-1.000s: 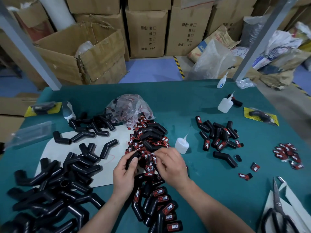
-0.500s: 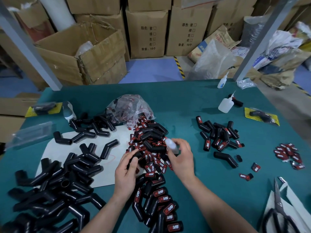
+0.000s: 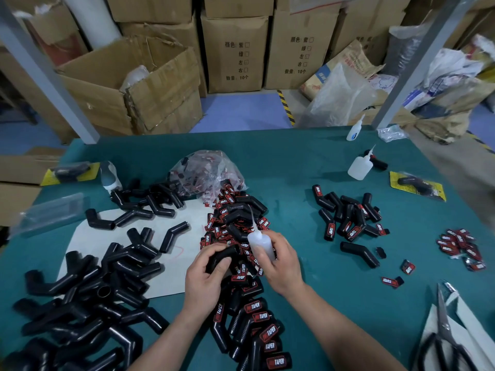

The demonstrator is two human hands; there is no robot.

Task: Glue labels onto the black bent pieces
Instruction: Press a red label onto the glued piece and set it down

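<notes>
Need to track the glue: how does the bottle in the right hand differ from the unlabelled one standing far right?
The held bottle is gripped by the right hand above the label pile; the far bottle stands untouched on the table. The held bottle's nozzle leans slightly left, the far bottle's right. Both are translucent white with thin nozzles.

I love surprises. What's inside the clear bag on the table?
Through the bag you can see red-and-black labels packed together. Crinkles and glare hide the rest, so whatever lies deeper or underneath cannot be seen.
</notes>
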